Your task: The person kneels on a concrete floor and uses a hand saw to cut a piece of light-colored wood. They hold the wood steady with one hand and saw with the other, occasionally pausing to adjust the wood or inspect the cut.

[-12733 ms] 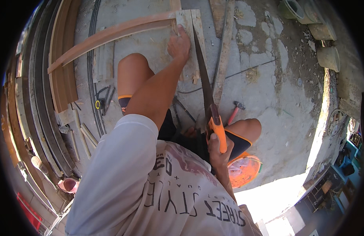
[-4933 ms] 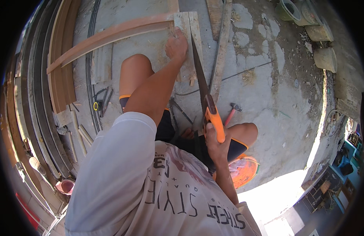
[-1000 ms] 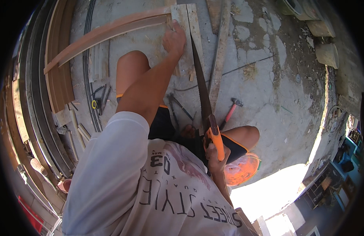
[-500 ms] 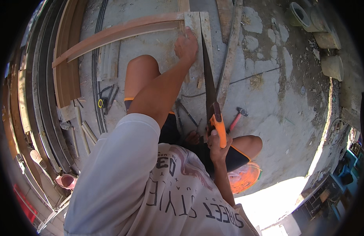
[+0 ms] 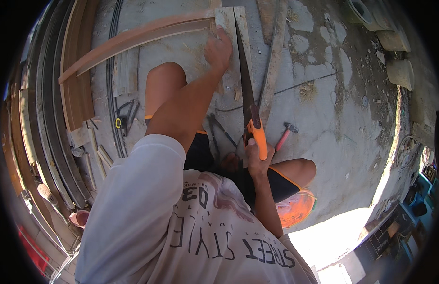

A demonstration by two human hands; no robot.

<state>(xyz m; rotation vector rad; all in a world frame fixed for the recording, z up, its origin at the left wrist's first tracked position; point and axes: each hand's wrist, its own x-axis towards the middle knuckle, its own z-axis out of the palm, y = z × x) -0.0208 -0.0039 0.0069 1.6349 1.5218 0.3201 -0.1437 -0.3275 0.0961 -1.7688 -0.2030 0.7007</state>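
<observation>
Head view: the handsaw (image 5: 245, 90) is gripped by the right hand (image 5: 257, 158), blade running away beside the left hand (image 5: 218, 49), which is pressed on the curved wooden strip (image 5: 134, 40).

Outdoor carpentry yard: concrete floor (image 5: 333, 109), stacked timber (image 5: 44, 123), hammer (image 5: 285, 134).

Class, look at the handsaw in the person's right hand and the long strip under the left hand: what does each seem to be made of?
Orange-handled handsaw: dark, dull blade, probably steel; smooth orange grip, likely plastic, held by the right hand.
Long pale curved strip: probably unfinished wood, matt tan with straight sawn edges; the left hand presses near its end.
</observation>
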